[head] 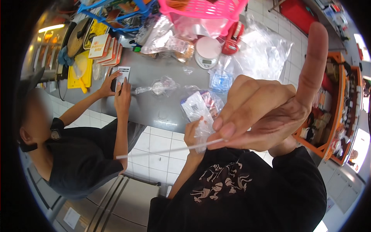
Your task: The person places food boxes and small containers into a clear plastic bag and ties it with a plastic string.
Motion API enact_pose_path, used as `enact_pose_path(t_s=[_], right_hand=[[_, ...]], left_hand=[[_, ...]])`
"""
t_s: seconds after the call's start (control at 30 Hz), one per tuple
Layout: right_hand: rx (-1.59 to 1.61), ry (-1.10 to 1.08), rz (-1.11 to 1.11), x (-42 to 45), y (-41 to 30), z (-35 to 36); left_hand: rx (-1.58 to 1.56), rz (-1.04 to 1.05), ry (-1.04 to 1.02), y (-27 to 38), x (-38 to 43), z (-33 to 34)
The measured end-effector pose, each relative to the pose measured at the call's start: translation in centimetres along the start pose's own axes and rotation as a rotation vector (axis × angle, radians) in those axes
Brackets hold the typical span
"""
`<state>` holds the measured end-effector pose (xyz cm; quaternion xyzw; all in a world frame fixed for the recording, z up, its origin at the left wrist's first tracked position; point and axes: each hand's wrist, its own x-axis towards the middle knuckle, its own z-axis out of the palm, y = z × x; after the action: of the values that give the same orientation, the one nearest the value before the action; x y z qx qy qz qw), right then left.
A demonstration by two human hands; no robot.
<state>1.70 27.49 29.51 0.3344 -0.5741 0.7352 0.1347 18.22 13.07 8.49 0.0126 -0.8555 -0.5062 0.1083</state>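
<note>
My right hand [266, 110] is raised close to the camera, pinching one end of a thin white strip [168, 149] between thumb and fingers. One finger points up, away from the others. The strip reaches left across the view; its material is unclear. Below and behind it, my left hand [192, 132] grips the gathered neck of a clear plastic bag [203, 134]. That bag lies over the table's near edge. A white paper slip [197, 105] with a printed code shows at it, beside a packed item in red and blue whose kind I cannot tell.
A co-worker [84, 156] at left holds a phone and slip [124, 76] over the metal table [156, 113]. Behind stand a kitchen scale [207, 52], a red sealing tool [232, 39], a pink basket [205, 10], printed boxes [100, 46], a yellow cutting board [72, 79] and plastic bags [261, 46].
</note>
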Motion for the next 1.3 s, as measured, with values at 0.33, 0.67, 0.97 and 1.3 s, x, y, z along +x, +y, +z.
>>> enact_pose_path(t_s=[0.33, 0.67, 0.97, 1.3], right_hand=[[0.078, -0.022, 0.039, -7.6, -2.0, -7.8], [-0.338, -0.241, 0.117, -23.8, 9.0, -4.5], [-0.428, 0.101, -0.036, -26.3, 12.0, 0.2], [-0.234, 0.114, 0.602, -26.2, 9.3, 0.7]], left_hand=[[-0.021, -0.185, 0.197, -2.5, -1.0, 1.6], [0.209, -0.562, -0.216, 3.6, 5.4, -1.6], [0.363, -0.368, 0.281, 4.2, -0.2, 4.0], [0.216, -0.466, 0.442, 3.9, -1.8, 6.3]])
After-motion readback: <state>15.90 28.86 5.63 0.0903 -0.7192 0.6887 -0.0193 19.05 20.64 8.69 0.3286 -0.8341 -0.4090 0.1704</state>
